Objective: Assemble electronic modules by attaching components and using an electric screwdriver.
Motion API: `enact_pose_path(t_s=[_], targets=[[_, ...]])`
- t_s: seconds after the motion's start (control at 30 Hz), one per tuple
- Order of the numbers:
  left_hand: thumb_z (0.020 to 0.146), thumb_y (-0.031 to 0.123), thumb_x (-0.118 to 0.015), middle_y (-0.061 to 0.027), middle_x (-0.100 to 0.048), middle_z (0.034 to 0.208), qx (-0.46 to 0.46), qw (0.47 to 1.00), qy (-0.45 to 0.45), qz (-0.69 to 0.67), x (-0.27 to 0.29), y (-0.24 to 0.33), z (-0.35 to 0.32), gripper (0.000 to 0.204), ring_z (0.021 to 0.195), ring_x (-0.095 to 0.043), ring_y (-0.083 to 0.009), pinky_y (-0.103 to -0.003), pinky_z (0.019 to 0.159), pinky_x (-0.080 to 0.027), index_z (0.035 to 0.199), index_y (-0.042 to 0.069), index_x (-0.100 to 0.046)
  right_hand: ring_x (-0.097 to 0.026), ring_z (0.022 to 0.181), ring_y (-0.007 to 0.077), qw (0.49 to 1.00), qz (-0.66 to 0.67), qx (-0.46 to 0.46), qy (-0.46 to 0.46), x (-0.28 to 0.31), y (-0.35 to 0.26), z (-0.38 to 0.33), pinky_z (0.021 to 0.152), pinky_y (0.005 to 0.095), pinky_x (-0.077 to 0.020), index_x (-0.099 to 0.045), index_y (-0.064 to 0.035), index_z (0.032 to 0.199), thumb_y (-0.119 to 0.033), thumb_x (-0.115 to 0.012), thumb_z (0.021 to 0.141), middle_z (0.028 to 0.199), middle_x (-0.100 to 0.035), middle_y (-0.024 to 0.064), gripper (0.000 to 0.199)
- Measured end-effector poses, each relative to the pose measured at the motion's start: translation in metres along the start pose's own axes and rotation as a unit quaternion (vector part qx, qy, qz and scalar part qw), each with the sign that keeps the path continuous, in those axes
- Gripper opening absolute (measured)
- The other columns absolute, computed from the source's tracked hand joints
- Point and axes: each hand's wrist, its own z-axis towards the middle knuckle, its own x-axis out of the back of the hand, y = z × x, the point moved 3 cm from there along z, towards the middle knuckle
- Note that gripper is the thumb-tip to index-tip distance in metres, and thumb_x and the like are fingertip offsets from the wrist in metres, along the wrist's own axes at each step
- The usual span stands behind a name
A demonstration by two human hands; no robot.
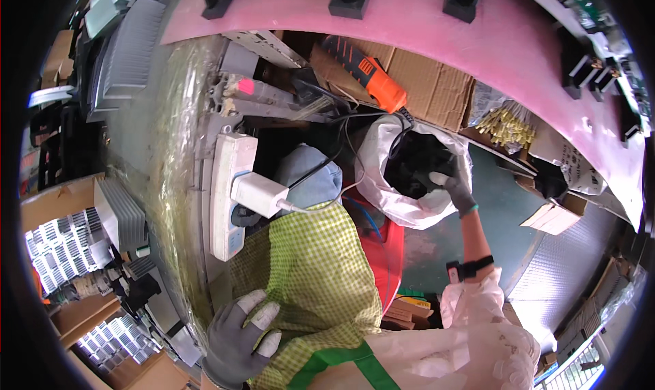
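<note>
My right hand, in a grey glove with pale fingertips, reaches over the right rim of a white sack. Black items, too dark to make out singly, lie inside the sack. The thumb shows, but the other fingers merge with the dark contents. In a matching glove, my left hand lies at the lower left against the green checked apron. Its fingers are loosely bent and apart, with nothing visible in them.
A white power strip with a plugged-in charger stands left of the sack. Behind it lie an orange-and-black power tool with a cord and a bundle of yellow-tipped wires. A pink board spans the far side.
</note>
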Motion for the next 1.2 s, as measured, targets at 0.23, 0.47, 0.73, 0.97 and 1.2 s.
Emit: enact_pose_path(t_s=[0.23,0.47,0.73,0.97,1.2], targets=[[0.077,0.020,-0.063,-0.0177,-0.055,0.114,-0.070,0.994,0.077,-0.016,0.008,-0.008,-0.053,0.038,0.089,-0.059,-0.0325,-0.039,0.075,-0.048,0.111,0.004,-0.058,-0.052,0.102,0.0208,0.967,-0.087,0.210,-0.116,-0.084,-0.170,-0.105,0.092,0.0347,-0.0410,-0.035,-0.0047,0.134,-0.011,-0.069,0.072,0.109,-0.052,0.0076,0.071],[0.073,0.018,-0.066,-0.0132,-0.055,0.114,-0.026,0.924,0.377,0.053,0.017,-0.063,-0.169,0.039,0.089,-0.059,-0.0282,-0.037,0.073,-0.049,0.109,0.006,-0.058,-0.056,0.099,0.0286,0.811,-0.077,0.455,-0.358,-0.371,-0.300,-0.209,0.084,0.0392,-0.0465,-0.035,-0.0105,0.133,-0.019,-0.074,0.068,0.111,-0.051,0.0144,0.076],[0.082,0.023,-0.059,-0.0206,-0.050,0.120,0.310,0.722,0.619,0.022,0.039,-0.135,-0.290,0.044,0.109,-0.051,-0.0366,-0.043,0.094,-0.041,0.119,-0.001,-0.052,-0.055,0.102,0.0311,0.555,-0.326,0.480,-0.596,-0.683,-0.307,-0.295,0.083,0.0385,-0.0476,-0.039,-0.0146,0.131,-0.025,-0.077,0.063,0.114,-0.048,0.0127,0.078],[0.083,0.018,-0.061,-0.0218,-0.052,0.118,0.383,0.636,0.637,-0.209,0.026,-0.172,-0.307,0.046,0.107,-0.053,-0.0367,-0.038,0.092,-0.042,0.122,-0.003,-0.048,-0.054,0.101,0.0315,0.270,-0.480,0.659,-0.512,-0.800,-0.245,-0.292,0.076,0.0401,-0.0512,-0.044,-0.0148,0.126,-0.023,-0.067,0.072,0.118,-0.045,0.0164,0.060],[0.064,0.051,-0.075,-0.0244,-0.048,0.124,0.347,0.779,0.513,-0.097,0.001,-0.141,-0.305,0.095,0.109,-0.052,-0.0386,-0.041,0.089,-0.045,0.132,-0.003,-0.038,-0.052,0.105,0.0298,0.331,-0.383,0.545,-0.669,-0.723,-0.307,-0.275,0.076,0.0385,-0.0492,-0.052,-0.0113,0.117,-0.022,-0.067,0.074,0.113,-0.051,0.0127,0.047]])
